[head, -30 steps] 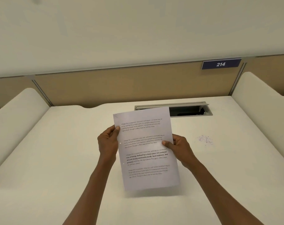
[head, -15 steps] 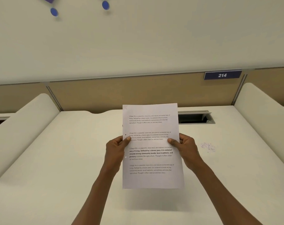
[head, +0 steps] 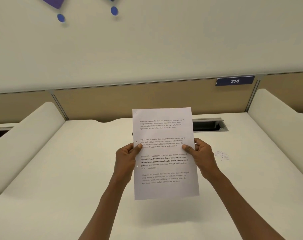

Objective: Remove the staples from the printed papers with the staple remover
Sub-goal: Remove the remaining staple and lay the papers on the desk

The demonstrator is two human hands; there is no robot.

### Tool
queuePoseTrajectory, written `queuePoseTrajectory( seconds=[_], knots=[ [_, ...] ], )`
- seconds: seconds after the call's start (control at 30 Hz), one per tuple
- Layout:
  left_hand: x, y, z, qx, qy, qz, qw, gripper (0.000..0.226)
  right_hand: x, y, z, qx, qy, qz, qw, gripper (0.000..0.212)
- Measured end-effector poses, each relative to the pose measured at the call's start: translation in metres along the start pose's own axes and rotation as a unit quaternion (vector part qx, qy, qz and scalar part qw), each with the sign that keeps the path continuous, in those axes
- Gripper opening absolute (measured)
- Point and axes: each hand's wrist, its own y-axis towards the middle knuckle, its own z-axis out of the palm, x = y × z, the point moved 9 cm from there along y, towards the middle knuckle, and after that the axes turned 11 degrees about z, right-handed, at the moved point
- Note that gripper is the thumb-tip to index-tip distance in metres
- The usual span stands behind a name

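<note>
Both bare forearms reach up from the near edge toward the middle, converging slightly. The left hand (head: 125,158) is raised, thumb forward and pressed flat, fingers curled out of sight behind. The right hand (head: 200,155) mirrors it at the same height, thumb pointing left, fingers wrapped behind in a pinch.

The printed papers (head: 164,153) hide most fingers (head: 188,147) behind them and part of the desk's cable slot (head: 208,125).

White printed papers (head: 164,153) bearing black text are seen at centre; a navy sign (head: 234,81) with white numerals at two o'clock; blue dots (head: 61,18) at eleven.
</note>
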Motion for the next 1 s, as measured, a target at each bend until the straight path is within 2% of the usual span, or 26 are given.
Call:
queuePoseTrajectory(
  seconds=[0.1, 0.13, 0.2, 0.27, 0.43, 0.5, 0.67, 0.73, 0.8, 0.9, 1.0],
  knots=[
    [-0.002, -0.005, 0.004, -0.002, 0.003, 0.010, 1.000, 0.016, 0.010, -0.004, -0.009, -0.132, -0.133, -0.044, 0.981, 0.065],
    [-0.003, -0.007, 0.007, -0.002, 0.004, 0.014, 1.000, 0.016, 0.017, -0.010, -0.009, -0.168, -0.166, -0.071, 0.969, 0.068],
    [-0.005, -0.013, 0.013, -0.005, 0.008, 0.021, 1.000, 0.017, 0.036, -0.025, 0.001, -0.197, -0.204, -0.139, 0.949, 0.061],
    [-0.006, -0.018, 0.021, -0.014, 0.006, 0.028, 0.999, 0.016, 0.052, -0.041, 0.023, -0.188, -0.238, -0.179, 0.936, 0.052],
    [-0.008, -0.027, 0.042, -0.036, 0.003, 0.057, 0.998, 0.018, 0.080, -0.065, 0.077, -0.124, -0.283, -0.147, 0.940, 0.060],
    [-0.013, -0.031, 0.051, -0.034, 0.020, 0.073, 0.997, 0.023, 0.086, -0.067, 0.092, -0.109, -0.297, -0.137, 0.939, 0.046],
    [-0.024, -0.039, 0.071, -0.008, 0.027, 0.101, 0.994, 0.028, 0.100, -0.067, 0.099, -0.187, -0.347, -0.150, 0.907, 0.024],
    [-0.032, -0.042, 0.079, 0.034, 0.046, 0.123, 0.991, 0.026, 0.106, -0.066, 0.093, -0.215, -0.349, -0.155, 0.899, 0.023],
    [-0.031, -0.043, 0.077, 0.058, 0.053, 0.129, 0.989, 0.035, 0.112, -0.066, 0.084, -0.230, -0.338, -0.165, 0.897, 0.024],
    [-0.015, -0.032, 0.042, -0.017, 0.036, 0.096, 0.995, 0.040, 0.120, -0.066, 0.073, -0.201, -0.321, -0.208, 0.902, 0.022],
    [-0.011, -0.016, 0.009, -0.083, 0.031, 0.041, 0.995, 0.073, 0.126, -0.066, 0.063, -0.133, -0.266, -0.219, 0.929, 0.024]
  ],
)
